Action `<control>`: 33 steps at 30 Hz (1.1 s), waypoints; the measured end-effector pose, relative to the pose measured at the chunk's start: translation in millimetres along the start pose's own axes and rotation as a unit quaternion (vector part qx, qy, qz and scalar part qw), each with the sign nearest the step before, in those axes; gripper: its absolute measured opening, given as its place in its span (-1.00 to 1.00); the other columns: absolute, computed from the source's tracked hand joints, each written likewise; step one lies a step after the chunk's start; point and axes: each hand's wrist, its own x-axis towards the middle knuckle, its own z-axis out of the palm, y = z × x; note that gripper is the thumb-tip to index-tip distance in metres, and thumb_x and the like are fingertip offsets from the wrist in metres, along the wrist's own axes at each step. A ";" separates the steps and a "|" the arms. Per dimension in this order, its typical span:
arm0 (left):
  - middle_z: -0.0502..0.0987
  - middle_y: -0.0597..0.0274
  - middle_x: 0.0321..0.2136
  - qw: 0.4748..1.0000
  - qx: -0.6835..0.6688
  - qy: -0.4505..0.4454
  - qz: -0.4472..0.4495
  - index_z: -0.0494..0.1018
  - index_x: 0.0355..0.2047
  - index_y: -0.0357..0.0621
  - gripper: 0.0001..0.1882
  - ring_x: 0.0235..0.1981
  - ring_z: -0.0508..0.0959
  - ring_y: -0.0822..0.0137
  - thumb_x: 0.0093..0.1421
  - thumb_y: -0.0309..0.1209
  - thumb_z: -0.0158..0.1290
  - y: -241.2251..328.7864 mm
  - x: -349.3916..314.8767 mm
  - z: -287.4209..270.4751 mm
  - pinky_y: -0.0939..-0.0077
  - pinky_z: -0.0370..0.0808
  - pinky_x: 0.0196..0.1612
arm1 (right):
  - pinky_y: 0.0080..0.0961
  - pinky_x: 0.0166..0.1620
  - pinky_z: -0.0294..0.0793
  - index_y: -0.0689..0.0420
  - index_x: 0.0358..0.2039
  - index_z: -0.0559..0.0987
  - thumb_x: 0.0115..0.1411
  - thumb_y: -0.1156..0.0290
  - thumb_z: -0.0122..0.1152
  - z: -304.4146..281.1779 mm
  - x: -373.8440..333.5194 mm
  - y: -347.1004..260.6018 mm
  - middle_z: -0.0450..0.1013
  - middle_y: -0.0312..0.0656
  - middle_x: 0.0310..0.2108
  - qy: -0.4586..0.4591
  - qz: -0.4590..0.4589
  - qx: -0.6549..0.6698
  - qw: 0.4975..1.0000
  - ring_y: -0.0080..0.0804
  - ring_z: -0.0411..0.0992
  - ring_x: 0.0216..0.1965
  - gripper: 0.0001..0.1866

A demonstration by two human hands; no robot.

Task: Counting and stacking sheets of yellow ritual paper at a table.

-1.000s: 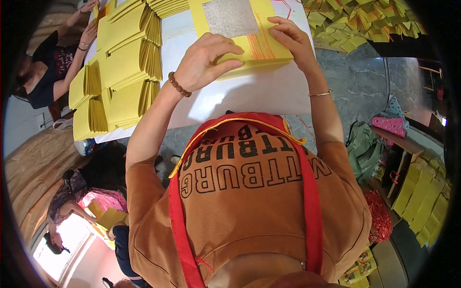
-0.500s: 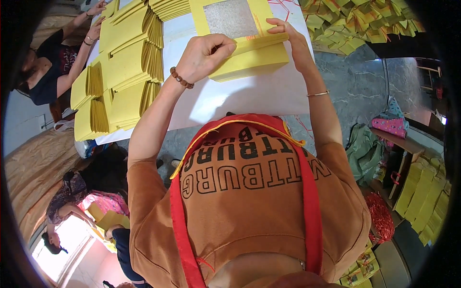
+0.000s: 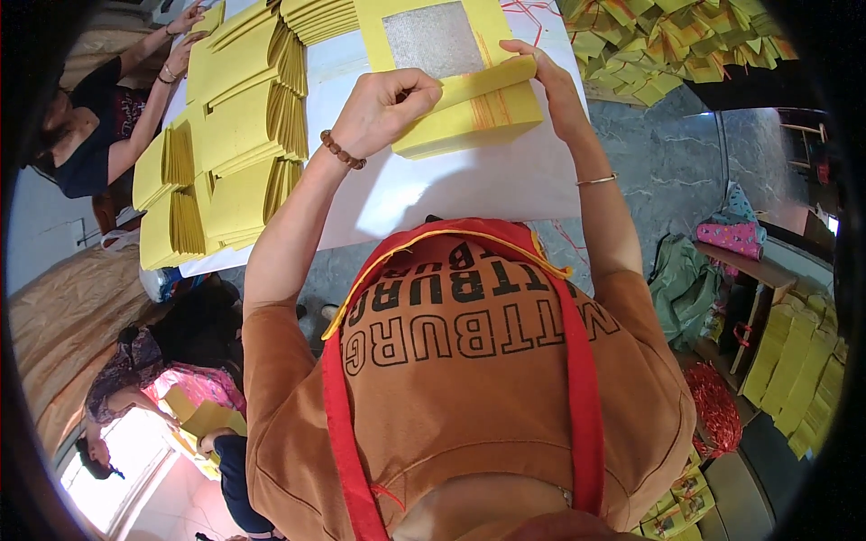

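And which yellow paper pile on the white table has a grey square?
The pile between the left hand and right hand: its top shows the grey square; the folded stacks to its left look plain.

Left hand (image 3: 390,108): pinches the left end of a folded yellow sheet (image 3: 487,83), upper centre
Right hand (image 3: 555,88): touches the sheet's right end
Silver square (image 3: 433,41): on yellow paper (image 3: 492,22), top centre
Yellow stacks (image 3: 236,113): on the white bench (image 3: 532,171), upper left
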 end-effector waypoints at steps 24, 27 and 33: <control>0.44 0.17 -0.11 0.883 0.392 0.100 0.237 0.41 -0.09 -0.06 -0.60 -0.09 0.39 0.15 -0.01 -0.48 -0.01 -30.4 -2.8 -25.4 0.29 0.28 -0.06 | -0.47 0.07 0.20 0.09 -0.16 0.51 0.05 0.43 0.17 -8.4 6.3 -6.8 0.33 -0.32 -0.02 -0.015 -0.067 -0.061 0.996 -0.41 0.28 -0.01 -0.71; 0.46 0.14 -0.17 0.856 0.400 0.114 0.306 0.41 -0.09 -0.08 -0.62 -0.15 0.43 0.14 0.01 -0.48 -0.03 -19.5 -6.9 -28.8 0.31 0.35 -0.11 | -0.36 0.09 0.16 0.03 -0.24 0.54 -0.04 0.40 0.22 -12.9 8.2 -32.6 0.35 -0.30 -0.01 -0.020 -0.221 -0.290 0.931 -0.24 0.26 0.04 -0.73; 0.49 0.16 -0.29 0.890 0.338 0.057 0.300 0.45 -0.21 -0.13 -0.66 -0.27 0.49 0.21 -0.07 -0.55 -0.01 -3.0 -35.6 -16.4 0.41 0.47 -0.23 | -0.38 0.03 0.16 0.01 -0.34 0.55 -0.09 0.36 0.25 -19.3 -11.9 -65.7 0.42 -0.32 -0.10 -0.140 -0.220 -0.354 0.898 -0.28 0.32 -0.02 -0.78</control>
